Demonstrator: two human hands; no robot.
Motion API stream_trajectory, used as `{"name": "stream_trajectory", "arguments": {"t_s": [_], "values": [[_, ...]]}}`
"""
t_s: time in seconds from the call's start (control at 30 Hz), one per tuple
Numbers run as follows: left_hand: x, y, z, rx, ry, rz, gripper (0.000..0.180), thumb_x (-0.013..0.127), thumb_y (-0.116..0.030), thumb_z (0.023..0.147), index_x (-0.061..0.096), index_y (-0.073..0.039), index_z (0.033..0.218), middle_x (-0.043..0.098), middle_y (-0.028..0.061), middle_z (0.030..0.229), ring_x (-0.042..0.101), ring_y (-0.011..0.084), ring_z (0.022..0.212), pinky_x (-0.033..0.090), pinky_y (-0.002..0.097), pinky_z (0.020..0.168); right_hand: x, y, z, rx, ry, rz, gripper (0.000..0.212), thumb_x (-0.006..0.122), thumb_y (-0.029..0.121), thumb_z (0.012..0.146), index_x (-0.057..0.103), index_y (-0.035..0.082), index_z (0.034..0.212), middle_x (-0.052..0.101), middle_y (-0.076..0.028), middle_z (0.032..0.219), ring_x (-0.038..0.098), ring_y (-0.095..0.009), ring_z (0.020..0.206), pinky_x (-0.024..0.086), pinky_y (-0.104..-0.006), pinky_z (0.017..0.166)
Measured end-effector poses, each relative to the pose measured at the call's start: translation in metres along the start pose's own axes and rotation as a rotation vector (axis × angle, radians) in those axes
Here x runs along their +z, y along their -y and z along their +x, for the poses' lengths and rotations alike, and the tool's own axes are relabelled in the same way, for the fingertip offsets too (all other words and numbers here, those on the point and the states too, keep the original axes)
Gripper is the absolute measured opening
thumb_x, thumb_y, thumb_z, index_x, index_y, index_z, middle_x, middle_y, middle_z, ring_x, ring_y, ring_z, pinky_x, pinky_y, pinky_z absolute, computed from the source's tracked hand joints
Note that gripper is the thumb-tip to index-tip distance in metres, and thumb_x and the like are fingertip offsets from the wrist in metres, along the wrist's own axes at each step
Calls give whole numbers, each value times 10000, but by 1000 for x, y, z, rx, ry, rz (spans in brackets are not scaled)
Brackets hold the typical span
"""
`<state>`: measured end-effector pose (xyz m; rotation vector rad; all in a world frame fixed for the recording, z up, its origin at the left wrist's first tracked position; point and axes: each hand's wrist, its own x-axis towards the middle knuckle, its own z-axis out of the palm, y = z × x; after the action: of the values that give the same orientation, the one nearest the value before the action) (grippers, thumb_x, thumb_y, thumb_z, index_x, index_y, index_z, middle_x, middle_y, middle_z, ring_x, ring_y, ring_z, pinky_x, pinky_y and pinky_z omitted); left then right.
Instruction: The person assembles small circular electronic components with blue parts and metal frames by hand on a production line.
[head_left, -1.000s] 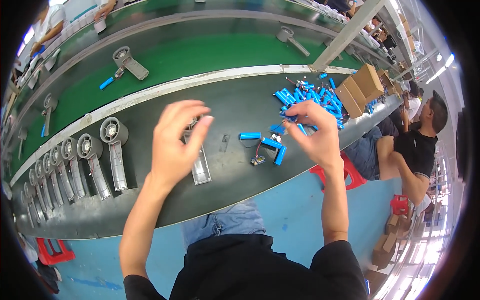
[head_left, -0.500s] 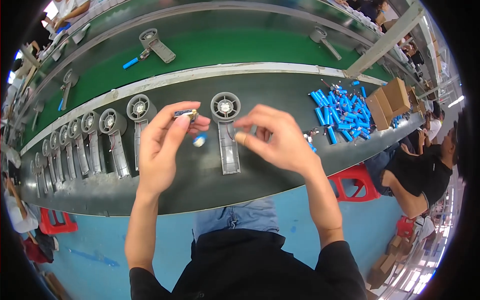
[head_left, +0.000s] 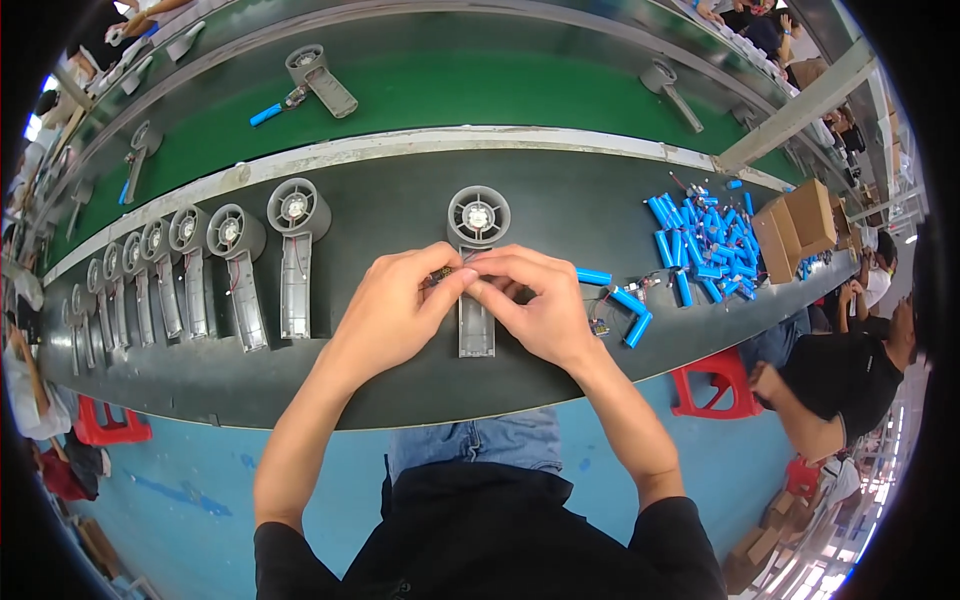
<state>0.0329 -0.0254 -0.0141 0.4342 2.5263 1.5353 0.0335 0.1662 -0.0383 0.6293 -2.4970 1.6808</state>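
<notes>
A grey handheld-fan housing (head_left: 479,216) lies in front of me, its round fan end pointing away and its open trough handle (head_left: 477,335) toward me. Over the top of that handle both my hands meet, fingertips touching. My left hand (head_left: 400,300) is closed on a small circuit board (head_left: 440,274), of which only an edge shows. Thumb and forefinger of my right hand (head_left: 535,305) pinch at the same spot; what they hold is hidden, perhaps a thin wire. A blue battery cell (head_left: 593,276) shows just beyond my right knuckles.
Several similar fan housings (head_left: 296,260) stand in a row at left. To the right lie loose blue cells with boards (head_left: 637,330), a heap of blue cells (head_left: 705,240) and an open cardboard box (head_left: 795,230). Beyond a pale rail, a green belt (head_left: 430,95) carries more housings.
My left hand has moved right with the circuit board, from beside the housing to over its handle. My right hand has come in to meet it. The blue cell dangling below the board is now hidden.
</notes>
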Motion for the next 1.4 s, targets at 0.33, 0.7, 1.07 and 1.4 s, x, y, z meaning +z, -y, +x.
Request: {"name": "stream_trajectory", "arguments": {"t_s": [0.33, 0.7, 1.07, 1.4], "values": [[5, -2, -6, 4, -98, 59, 126, 678, -102, 900, 656, 21, 917, 568, 64, 629, 412, 76, 513, 312, 274, 481, -3, 2, 4, 122, 54, 121, 200, 708, -6, 840, 734, 10, 1037, 743, -85, 878, 670, -102, 746, 545, -238, 694], [3, 13, -5, 324, -195, 198, 69, 645, -2, 883, 651, 6, 951, 564, 94, 768, 517, 191, 598, 410, 317, 543, -3, -8, 10, -249, 17, -141, 173, 695, 31, 873, 723, 35, 1044, 675, -75, 971, 682, -171, 747, 540, -275, 631], [11, 18, -1, 333, -156, 80, 187, 557, -40, 947, 610, -14, 1125, 636, 114, 891, 605, 279, 729, 484, 354, 676, 1, -7, 1, -215, -185, -243, 167, 760, 28, 783, 743, 57, 947, 581, -33, 851, 547, -105, 626, 427, -228, 522], [17, 31, -5, 257, -197, -219, 299, 640, 17, 892, 699, -20, 1183, 706, 128, 1139, 655, 207, 997, 511, 301, 864, 14, -4, -3, 295, -208, 472, 98, 676, -2, 885, 721, -17, 971, 568, 35, 841, 475, -11, 703, 368, -190, 613]]}}
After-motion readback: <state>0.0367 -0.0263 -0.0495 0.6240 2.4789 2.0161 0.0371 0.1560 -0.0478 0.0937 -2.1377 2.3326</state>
